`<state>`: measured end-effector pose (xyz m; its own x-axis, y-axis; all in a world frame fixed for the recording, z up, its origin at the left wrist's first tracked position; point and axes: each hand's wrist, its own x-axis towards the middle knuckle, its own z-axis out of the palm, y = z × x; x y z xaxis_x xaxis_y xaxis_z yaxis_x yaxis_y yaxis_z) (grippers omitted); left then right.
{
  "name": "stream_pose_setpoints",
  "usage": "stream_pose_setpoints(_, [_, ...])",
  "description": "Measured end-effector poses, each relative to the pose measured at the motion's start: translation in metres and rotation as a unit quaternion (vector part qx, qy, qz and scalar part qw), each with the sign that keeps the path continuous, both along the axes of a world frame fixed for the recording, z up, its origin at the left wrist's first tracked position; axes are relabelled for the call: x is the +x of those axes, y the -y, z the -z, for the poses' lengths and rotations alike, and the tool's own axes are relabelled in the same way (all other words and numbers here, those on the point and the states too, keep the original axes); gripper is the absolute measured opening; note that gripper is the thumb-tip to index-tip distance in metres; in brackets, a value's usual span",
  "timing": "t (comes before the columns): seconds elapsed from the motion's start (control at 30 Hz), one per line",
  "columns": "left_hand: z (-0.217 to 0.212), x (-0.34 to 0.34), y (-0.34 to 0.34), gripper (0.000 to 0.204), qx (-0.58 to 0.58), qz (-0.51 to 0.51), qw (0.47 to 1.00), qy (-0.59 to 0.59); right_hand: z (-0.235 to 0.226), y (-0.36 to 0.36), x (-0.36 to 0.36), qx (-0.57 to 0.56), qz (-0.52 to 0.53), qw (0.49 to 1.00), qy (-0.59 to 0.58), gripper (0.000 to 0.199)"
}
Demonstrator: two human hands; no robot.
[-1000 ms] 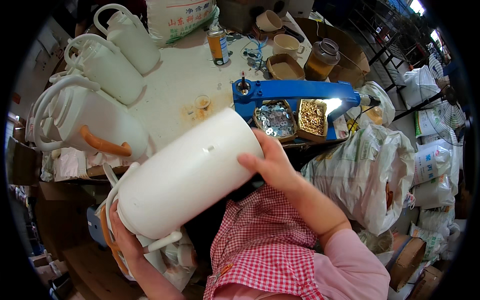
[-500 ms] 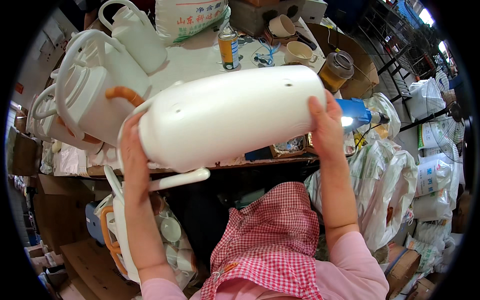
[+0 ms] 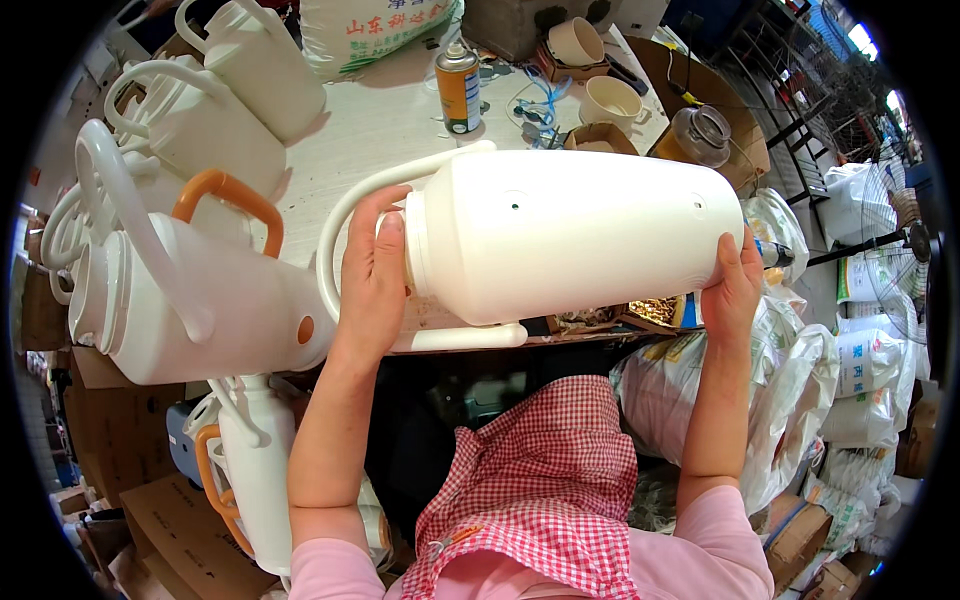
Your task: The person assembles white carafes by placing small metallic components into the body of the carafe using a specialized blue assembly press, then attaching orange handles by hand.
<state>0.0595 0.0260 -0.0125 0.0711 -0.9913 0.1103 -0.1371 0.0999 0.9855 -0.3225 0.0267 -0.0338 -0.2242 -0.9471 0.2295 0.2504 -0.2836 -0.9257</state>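
Observation:
A white plastic thermos jug body lies sideways in the air over the table's front edge, held between both hands. My left hand is closed round its neck end, inside the curve of its white carrying handle. My right hand grips the base end, thumb on the near side and fingers partly hidden underneath. Two small holes show on the jug's upturned side. Just left of my left hand, another white jug with an orange handle leans over on its side.
Several more white jugs stand at the back left. On the table are a spray can, a cream cup and a jar of amber liquid. White sacks fill the right side; a jug stands below my left arm.
The jug in my hands has moved right and turned, so its neck and handle now show. The orange-handled jug at the left sits nearer and lower, with more of it in sight.

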Motion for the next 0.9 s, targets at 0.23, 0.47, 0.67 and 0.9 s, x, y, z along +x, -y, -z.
stream_pose_setpoints(0.23, [0.001, -0.002, 0.009, 0.039, -0.010, 0.007, 0.999, 0.031, 0.000, 0.001, -0.003, 0.004, 0.007, 1.000, 0.006, 0.043])
stream_pose_setpoints(0.47, [0.003, -0.008, 0.014, 0.039, 0.002, 0.016, 0.999, 0.049, -0.003, -0.004, -0.011, 0.011, 0.017, 1.000, 0.000, 0.044])
stream_pose_setpoints(0.67, [0.004, -0.011, 0.017, 0.040, 0.009, 0.033, 0.999, 0.010, -0.004, -0.003, -0.011, 0.023, 0.007, 1.000, 0.000, 0.042])
stream_pose_setpoints(0.9, [0.010, -0.004, 0.012, 0.040, 0.082, 0.039, 0.996, -0.012, -0.017, -0.008, 0.002, 0.077, 0.010, 0.995, -0.066, 0.041])
